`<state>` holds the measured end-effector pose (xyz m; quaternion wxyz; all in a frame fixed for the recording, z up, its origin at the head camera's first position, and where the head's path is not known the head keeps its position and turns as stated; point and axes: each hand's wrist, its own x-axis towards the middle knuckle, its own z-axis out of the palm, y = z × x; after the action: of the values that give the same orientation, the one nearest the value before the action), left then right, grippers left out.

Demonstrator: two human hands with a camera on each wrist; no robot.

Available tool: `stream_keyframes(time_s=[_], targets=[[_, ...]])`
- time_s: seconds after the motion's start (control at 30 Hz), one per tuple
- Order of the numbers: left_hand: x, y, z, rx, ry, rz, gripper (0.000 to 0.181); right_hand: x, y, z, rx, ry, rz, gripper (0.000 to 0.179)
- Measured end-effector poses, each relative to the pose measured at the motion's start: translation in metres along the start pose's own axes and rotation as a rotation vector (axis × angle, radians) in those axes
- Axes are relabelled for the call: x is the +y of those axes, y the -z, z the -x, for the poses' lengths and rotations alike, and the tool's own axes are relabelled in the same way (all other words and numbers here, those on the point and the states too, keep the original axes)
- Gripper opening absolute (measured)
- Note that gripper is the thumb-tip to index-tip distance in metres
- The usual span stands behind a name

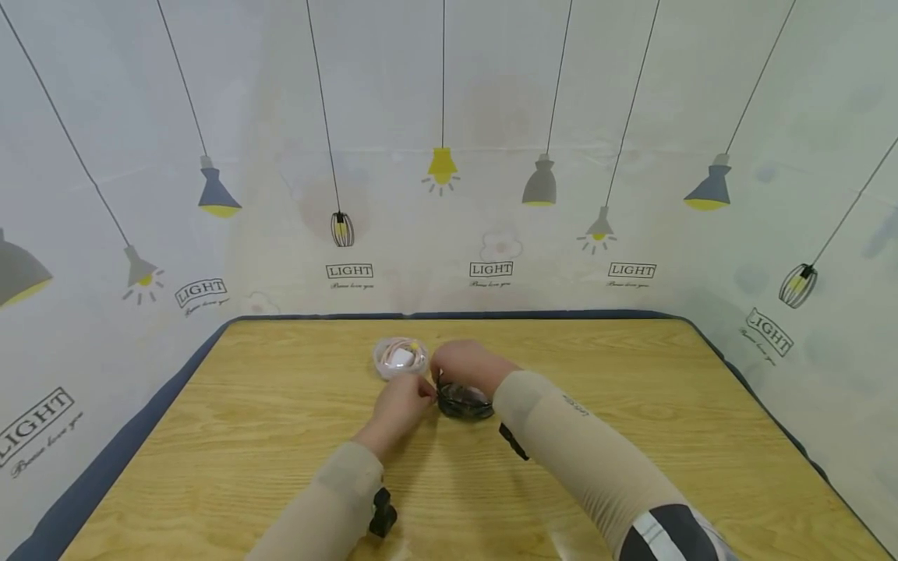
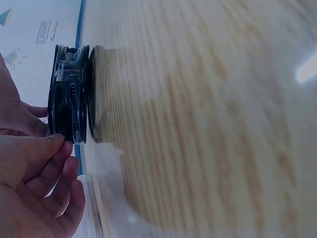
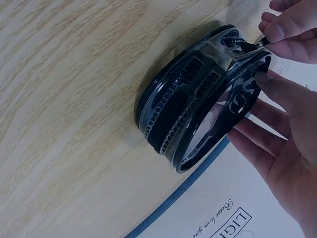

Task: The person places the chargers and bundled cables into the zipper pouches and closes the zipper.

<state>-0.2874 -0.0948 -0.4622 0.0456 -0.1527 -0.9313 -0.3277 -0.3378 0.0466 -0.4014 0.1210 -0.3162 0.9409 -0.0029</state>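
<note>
A small clear pouch with black edging lies on the table, rounded in outline. Along its side wall run two rows of zipper teeth with a dark band between them. My left hand pinches a small dark tab at one end of the pouch between thumb and fingertips. Reaching over from the far side, my right hand grips that same end, its thumb on the top face and its fingers along the edge. In the left wrist view, the pouch stands just beyond the left fingertips.
A round clear container holding a coiled pale cable and a white block sits behind my left hand. The wood-grain table ends at a dark blue border, with a lamp-printed backdrop behind. Small black devices are strapped at both wrists.
</note>
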Motion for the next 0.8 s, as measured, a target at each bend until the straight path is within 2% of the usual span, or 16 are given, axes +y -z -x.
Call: stream_keyframes(time_s=[0.2, 0.37, 0.63, 0.8], targets=[[0.0024, -0.0020, 0.0007, -0.009, -0.031, 0.000, 0.012, 0.0033, -0.0029, -0.0042, 0.018, 0.002, 0.036, 0.012], [0.0065, -0.0035, 0.0019, -0.014, -0.066, -0.009, 0.016, 0.0043, -0.0041, -0.0066, 0.016, -0.030, 0.047, 0.015], [0.0092, -0.0057, 0.0027, -0.002, -0.094, -0.031, 0.016, 0.0042, -0.0045, -0.0079, 0.025, -0.072, 0.040, 0.015], [0.0098, -0.0061, 0.0037, 0.018, -0.087, -0.023, 0.012, 0.0037, -0.0044, -0.0055, 0.051, -0.076, 0.070, 0.014]])
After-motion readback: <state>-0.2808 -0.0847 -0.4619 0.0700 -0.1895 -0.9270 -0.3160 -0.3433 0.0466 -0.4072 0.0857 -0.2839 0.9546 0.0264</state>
